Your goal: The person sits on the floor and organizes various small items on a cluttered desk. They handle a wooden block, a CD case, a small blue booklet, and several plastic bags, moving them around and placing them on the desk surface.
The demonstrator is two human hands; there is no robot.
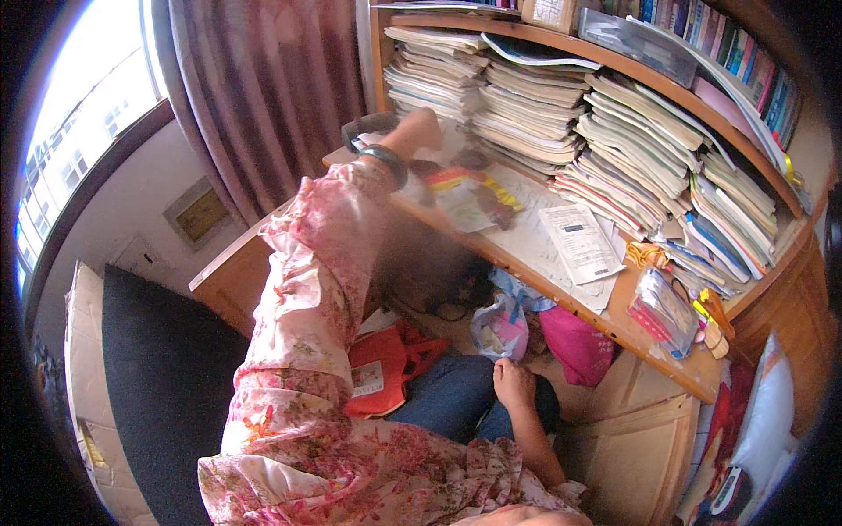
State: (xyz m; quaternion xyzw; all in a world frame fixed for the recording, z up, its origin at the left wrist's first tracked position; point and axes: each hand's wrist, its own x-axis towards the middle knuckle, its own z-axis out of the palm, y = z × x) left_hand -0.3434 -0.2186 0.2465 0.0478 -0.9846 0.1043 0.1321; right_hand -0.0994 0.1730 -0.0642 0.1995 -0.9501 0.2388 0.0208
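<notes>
My left arm, in a pink floral sleeve with a dark bangle (385,158) at the wrist, reaches out over the wooden desk. My left hand (424,135) is blurred in front of the leftmost stack of papers (434,72); its fingers are hard to make out. A dark curved object (368,125) shows just left of it. To its lower right, a red and yellow packet (470,197) lies at the desk (520,266) edge. My right hand (514,383) rests on my knee (454,391), fingers curled and nothing visible in them, close to a clear plastic bag (500,325).
Several tall paper stacks (533,112) fill the shelf. A printed slip (580,243) and a clear plastic case (664,309) lie on the desk. Below are a pink bag (579,345) and a red bag (378,371). A black panel (164,394) stands at left, near the curtain (270,85).
</notes>
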